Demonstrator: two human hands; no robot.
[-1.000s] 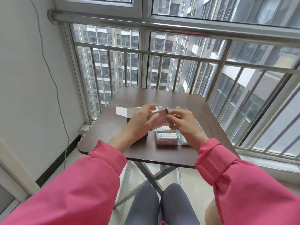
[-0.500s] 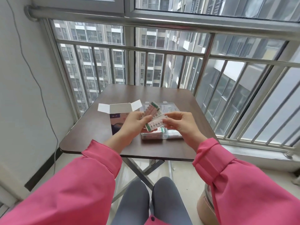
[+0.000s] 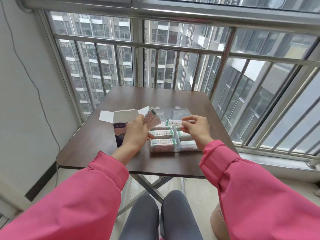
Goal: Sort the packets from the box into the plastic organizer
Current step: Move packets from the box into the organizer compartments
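Head camera, looking down over two pink sleeves: a seated person works at a dark brown bench (image 3: 131, 101) set against a barred balcony window, with tower blocks beyond the glass. The left hand (image 3: 136, 134), at about 10 o'clock from the clear plastic organizer (image 3: 161, 149), grips a fanned bunch of packets (image 3: 152, 118) between thumb and curled fingers, their green-edged ends pointing up toward 1 o'clock. The right hand (image 3: 194, 129) pinches a single packet (image 3: 173, 122) by its right end between thumb and fingertips, holding it level above the far half of the organizer; whether it touches the tray cannot be told.

Inside the organizer, a white packet with green ends lies in the near-left compartment (image 3: 163, 142) and another in the compartment just beyond it (image 3: 161, 132). Compartments at 3 o'clock of those also hold packets, partly hidden behind the right wrist. The organizer's transparent lid (image 3: 170, 110) lies open toward 12 o'clock, flat on the bench.

At 9 o'clock from the organizer stands the box (image 3: 119, 135), dark purple on its side, its white flaps (image 3: 117, 116) folded open; the left hand covers its right part. A thin cable (image 3: 27, 75) runs down the pale wall at far left. Grey-trousered knees (image 3: 155, 217) show below the bench's near edge, between its crossed metal legs.
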